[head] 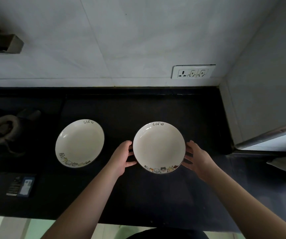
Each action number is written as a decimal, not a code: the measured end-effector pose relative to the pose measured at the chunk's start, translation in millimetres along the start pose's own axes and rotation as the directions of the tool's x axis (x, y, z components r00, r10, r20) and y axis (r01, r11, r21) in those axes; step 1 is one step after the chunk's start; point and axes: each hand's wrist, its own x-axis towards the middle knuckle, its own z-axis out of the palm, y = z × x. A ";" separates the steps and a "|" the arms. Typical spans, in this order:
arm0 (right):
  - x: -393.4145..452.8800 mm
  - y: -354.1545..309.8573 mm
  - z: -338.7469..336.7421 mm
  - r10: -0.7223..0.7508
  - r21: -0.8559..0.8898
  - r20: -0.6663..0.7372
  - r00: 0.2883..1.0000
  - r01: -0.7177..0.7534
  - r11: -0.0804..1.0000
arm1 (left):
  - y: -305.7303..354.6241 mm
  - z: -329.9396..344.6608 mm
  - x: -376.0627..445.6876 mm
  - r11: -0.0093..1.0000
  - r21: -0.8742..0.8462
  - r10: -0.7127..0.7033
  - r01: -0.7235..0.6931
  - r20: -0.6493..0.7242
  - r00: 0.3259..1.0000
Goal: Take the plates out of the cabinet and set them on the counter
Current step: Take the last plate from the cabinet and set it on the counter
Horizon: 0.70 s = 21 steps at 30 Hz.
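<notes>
We see two round, glossy white plates on a black counter (156,195) whose surface looks smooth and dull-polished. The left plate (79,143) lies flat at the centre left of the frame, with no hand on it. The right plate (159,147) sits just right of centre, near the first but apart from it. Both are shallow, with a thin dark rim line, the word "life" lettered at the far edge and a row of small cartoon cats along the near edge.

Our left hand (121,156) is at the right plate's left rim, fingers loosely spread and lightly curved, fingertips at or under the edge. Our right hand (196,158) mirrors it at the right rim, fingers extended toward the plate. Neither hand closes round the rim; whether the plate fully rests on the counter or is just borne by the fingertips, we cannot tell.

Behind the counter rises a pale tiled wall (104,49) with faint grout lines, carrying a white rectangular socket panel (193,71) at the upper right. At the far left a round metal stove burner (1,129) shows dimly, and below it lies a small dark rectangular packet (22,186).
</notes>
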 end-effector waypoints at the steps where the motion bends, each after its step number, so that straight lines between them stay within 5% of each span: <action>1: -1.7 4.4 -1.3 0.006 0.001 -0.007 1.000 -0.006 1.000 | -3.8 -1.4 0.2 1.000 0.008 0.009 -0.009 -0.024 1.000; 7: -8.8 28.1 -4.5 0.014 0.057 0.032 0.999 -0.016 0.998 | -23.2 -7.8 -9.5 0.995 -0.071 0.071 -0.064 0.100 0.992; 21: -3.7 25.1 -5.9 -0.012 0.100 0.032 0.999 0.008 0.995 | -15.9 -3.9 -14.4 0.993 -0.053 0.112 -0.106 0.144 0.983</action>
